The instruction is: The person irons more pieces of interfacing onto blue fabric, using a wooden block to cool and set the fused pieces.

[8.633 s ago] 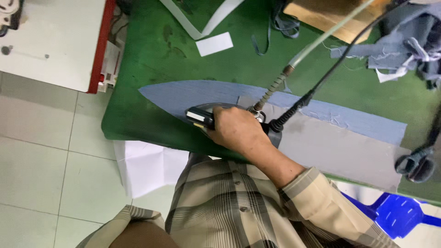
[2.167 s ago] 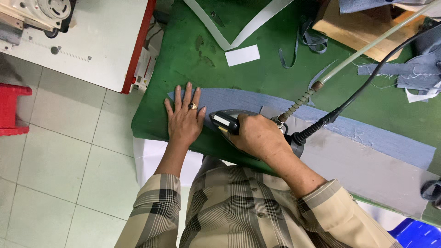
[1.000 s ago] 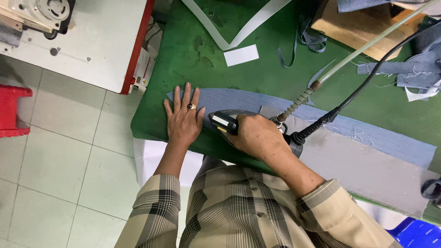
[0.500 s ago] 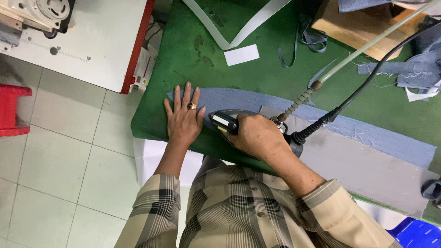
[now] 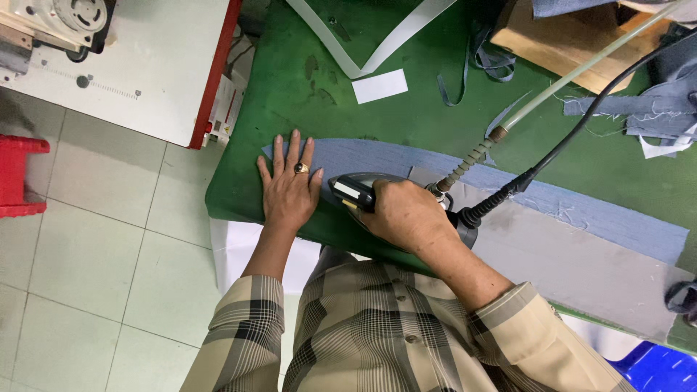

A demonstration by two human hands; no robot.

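Fabric first: your long blue-grey fabric strip (image 5: 508,185) lies across the green tabletop (image 5: 290,94), curving from its pointed end at about 9 o'clock out toward 4 o'clock. Your left hand (image 5: 290,185) is flat and open on that pointed end, fingers spread and pointing to 12 o'clock, a ring on one finger. Just beside it, at its 3 o'clock, your right hand (image 5: 406,214) is closed around the handle of the steam iron (image 5: 359,192), whose nose points toward your left hand; the iron sits on the strip. From the back of the iron a black power cord (image 5: 573,138) and a pale steam hose (image 5: 581,72) run off toward 2 o'clock. A grey cloth panel (image 5: 581,261) lies along the strip's near edge, at 4 o'clock from the iron. Farther up the tabletop, toward 12 o'clock, a small white paper slip (image 5: 379,86) rests near a white band (image 5: 377,51) folded into a V. A white sewing-machine table with a red edge (image 5: 145,72) stands at 10 o'clock, off the tabletop's left side.
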